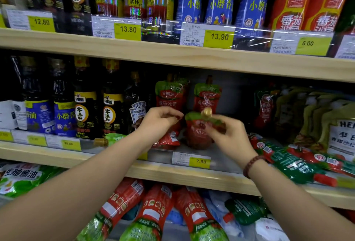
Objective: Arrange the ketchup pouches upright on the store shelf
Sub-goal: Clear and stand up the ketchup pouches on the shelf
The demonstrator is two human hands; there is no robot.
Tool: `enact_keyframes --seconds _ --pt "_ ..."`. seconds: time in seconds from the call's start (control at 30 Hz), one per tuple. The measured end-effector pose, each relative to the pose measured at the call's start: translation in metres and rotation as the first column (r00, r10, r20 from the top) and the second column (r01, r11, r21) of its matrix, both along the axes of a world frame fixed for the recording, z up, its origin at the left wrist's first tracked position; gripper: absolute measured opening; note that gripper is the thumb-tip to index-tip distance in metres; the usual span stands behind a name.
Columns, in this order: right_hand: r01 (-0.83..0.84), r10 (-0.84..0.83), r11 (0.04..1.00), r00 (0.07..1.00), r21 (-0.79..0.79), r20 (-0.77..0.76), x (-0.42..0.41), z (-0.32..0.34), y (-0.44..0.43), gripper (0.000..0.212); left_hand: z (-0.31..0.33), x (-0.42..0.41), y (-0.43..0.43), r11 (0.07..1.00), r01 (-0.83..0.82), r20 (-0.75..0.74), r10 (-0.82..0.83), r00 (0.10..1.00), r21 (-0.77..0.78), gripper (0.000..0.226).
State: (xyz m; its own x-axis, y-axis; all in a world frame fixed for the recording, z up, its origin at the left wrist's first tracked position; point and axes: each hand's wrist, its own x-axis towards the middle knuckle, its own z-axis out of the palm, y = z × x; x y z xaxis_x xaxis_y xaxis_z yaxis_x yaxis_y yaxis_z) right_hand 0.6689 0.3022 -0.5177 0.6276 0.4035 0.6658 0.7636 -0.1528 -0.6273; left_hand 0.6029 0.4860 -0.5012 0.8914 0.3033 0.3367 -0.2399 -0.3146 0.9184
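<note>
R hand (227, 132) pinches glossy red pouch (197, 135), gold cap (206, 112) up; L hand (160, 120) fingers curled, grasp unclear.

Right hand (230, 135) pinches the top of a red-and-green plastic ketchup pouch (196, 135) just under its gold screw cap (206, 113). The pouch is upright on the light wooden shelf (172, 177). Left hand (157, 121) is just beside it, fingers curled; can't tell if it's holding anything. Two matching pouches (168, 96) stand behind.
</note>
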Motion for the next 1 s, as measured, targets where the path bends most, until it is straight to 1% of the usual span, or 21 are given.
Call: enact_keyframes --seconds 0.1,0.2,0.3,0.33,0.43,0.5,0.57,0.6,0.63,0.7,0.73,0.77,0.8,0.87,0.9,0.93,1.0 --pt "0.027 -0.019 0.998 0.989 0.050 -0.148 0.014 0.016 0.004 0.010 0.001 0.006 -0.001 0.996 0.023 -0.035 -0.026 0.999 -0.091 0.026" --pt "0.048 -0.033 0.997 0.970 0.056 -0.241 0.026 0.022 0.008 0.012 0.000 0.014 -0.007 0.989 0.041 -0.043 -0.048 0.998 -0.141 0.024" --pt "0.041 -0.016 0.996 0.952 0.073 -0.307 0.030 0.019 0.012 0.010 -0.002 0.021 -0.020 0.956 0.060 -0.058 -0.079 0.995 -0.286 0.022" --pt "0.047 -0.018 0.995 0.948 0.083 -0.317 0.031 0.017 0.013 0.010 -0.004 0.023 -0.024 0.950 0.068 -0.072 -0.094 0.993 -0.304 0.024" --pt "0.044 -0.012 0.996 0.931 0.081 -0.365 0.032 0.011 0.013 0.008 -0.009 0.028 -0.029 0.959 0.101 -0.103 -0.133 0.986 -0.265 0.031" --pt "-0.022 0.056 0.996 0.911 0.088 -0.409 0.031 0.010 0.006 0.002 -0.011 0.030 -0.029 0.967 0.123 -0.105 -0.149 0.983 -0.224 0.037" --pt "-0.079 0.111 0.993 0.899 0.091 -0.424 0.029 0.007 -0.005 0.008 -0.013 0.030 -0.026 0.969 0.159 -0.094 -0.179 0.979 -0.187 0.033" --pt "-0.071 0.086 0.996 0.909 0.051 -0.409 0.027 0.003 -0.012 0.015 -0.013 0.029 -0.025 0.973 0.174 -0.096 -0.190 0.977 -0.151 0.030" --pt "-0.038 0.027 0.999 0.926 -0.023 -0.376 0.024 -0.002 -0.020 0.027 -0.014 0.029 -0.024 0.978 0.184 -0.102 -0.194 0.976 -0.100 0.034" --pt "0.053 -0.112 0.977 0.952 -0.208 -0.283 0.016 -0.014 -0.034 0.057 -0.019 0.031 -0.025 0.985 0.172 -0.115 -0.169 0.979 0.024 0.056" --pt "0.100 -0.170 0.952 0.959 -0.288 -0.228 0.012 -0.021 -0.040 0.066 -0.021 0.032 -0.027 0.986 0.153 -0.114 -0.144 0.983 0.074 0.064" --pt "0.148 -0.218 0.923 0.962 -0.356 -0.165 0.009 -0.026 -0.044 0.066 -0.023 0.033 -0.030 0.985 0.130 -0.103 -0.118 0.988 0.118 0.069" --pt "0.194 -0.257 0.892 0.961 -0.409 -0.104 0.007 -0.031 -0.046 0.061 -0.025 0.034 -0.033 0.982 0.108 -0.092 -0.095 0.991 0.157 0.072" --pt "0.255 -0.305 0.852 0.952 -0.457 -0.036 0.005 -0.035 -0.047 0.044 -0.026 0.036 -0.037 0.973 0.074 -0.072 -0.060 0.996 0.221 0.075" --pt "0.275 -0.320 0.843 0.947 -0.462 -0.021 0.004 -0.036 -0.046 0.039 -0.026 0.037 -0.038 0.968 0.061 -0.064 -0.047 0.997 0.244 0.074" --pt "0.299 -0.336 0.834 0.942 -0.464 0.002 0.005 -0.037 -0.045 0.039 -0.027 0.039 -0.038 0.964 0.049 -0.056 -0.036 0.998 0.261 0.073" --pt "0.341 -0.362 0.814 0.931 -0.470 0.048 0.005 -0.038 -0.044 0.044 -0.028 0.042 -0.038 0.960 0.011 -0.042 0.001 0.999 0.278 0.071"
